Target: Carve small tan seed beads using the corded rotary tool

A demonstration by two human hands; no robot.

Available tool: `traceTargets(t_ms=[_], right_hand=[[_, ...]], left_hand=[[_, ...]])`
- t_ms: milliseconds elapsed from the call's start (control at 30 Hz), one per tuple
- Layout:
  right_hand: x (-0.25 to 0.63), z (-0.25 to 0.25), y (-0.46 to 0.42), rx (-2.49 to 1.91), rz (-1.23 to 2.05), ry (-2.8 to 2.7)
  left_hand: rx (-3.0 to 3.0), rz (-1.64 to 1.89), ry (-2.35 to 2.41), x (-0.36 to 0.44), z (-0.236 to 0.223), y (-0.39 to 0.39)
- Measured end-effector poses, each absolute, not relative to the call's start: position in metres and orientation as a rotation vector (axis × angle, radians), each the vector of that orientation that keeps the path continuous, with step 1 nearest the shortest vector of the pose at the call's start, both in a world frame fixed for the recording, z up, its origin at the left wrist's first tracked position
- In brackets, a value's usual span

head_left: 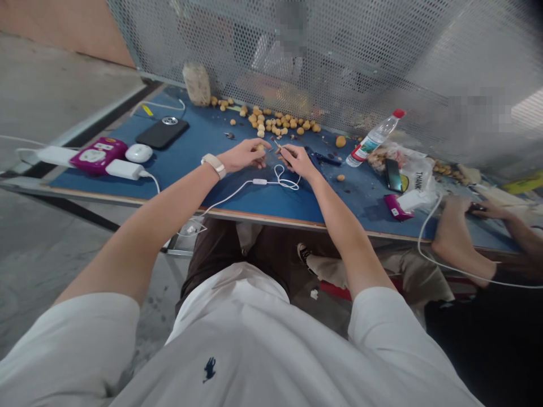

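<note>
My left hand, with a pale watch band on the wrist, is closed in a pinch on a small tan ball that shows partly between its fingertips. Just to its right, my right hand grips a thin, pointed tool, its tip angled toward the left hand. What kind of tool it is cannot be made out. Behind both hands lies a loose pile of round tan balls of mixed sizes. A white cable with an inline switch lies coiled in front of the hands.
The blue table ends at a perforated metal screen. On the left lie a black phone, a white case and a purple power strip. A bottle lies tilted at right. A co-worker's arms are further right.
</note>
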State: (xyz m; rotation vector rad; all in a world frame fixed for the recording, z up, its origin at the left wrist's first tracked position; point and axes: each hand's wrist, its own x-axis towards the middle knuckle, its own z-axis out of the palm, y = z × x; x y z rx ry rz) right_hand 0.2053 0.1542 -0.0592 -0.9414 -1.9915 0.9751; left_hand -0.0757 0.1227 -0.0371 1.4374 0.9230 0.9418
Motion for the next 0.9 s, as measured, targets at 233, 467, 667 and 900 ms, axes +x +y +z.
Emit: traceTargets(t_ms=[233,467,667,900], right_hand=[[0.204,-0.054,0.149,-0.947,0.968,-1.977],[0.202,-0.053,0.147,-0.948,0.867,-2.066],[0.2,-0.052,0.146,-0.945,0.871,-2.093],[0.2,-0.053,0.146,-0.925,0.891,-2.123]], left_hand=[[1.096,0.996,0.883,-0.078,-0.038,0.138],[1.206,1.141,0.877,-0.075,-0.04,0.139],[1.285,1.145,0.898,-0.073,-0.037,0.131],[1.366,1.186,0.917,-0.073,-0.039,0.129]])
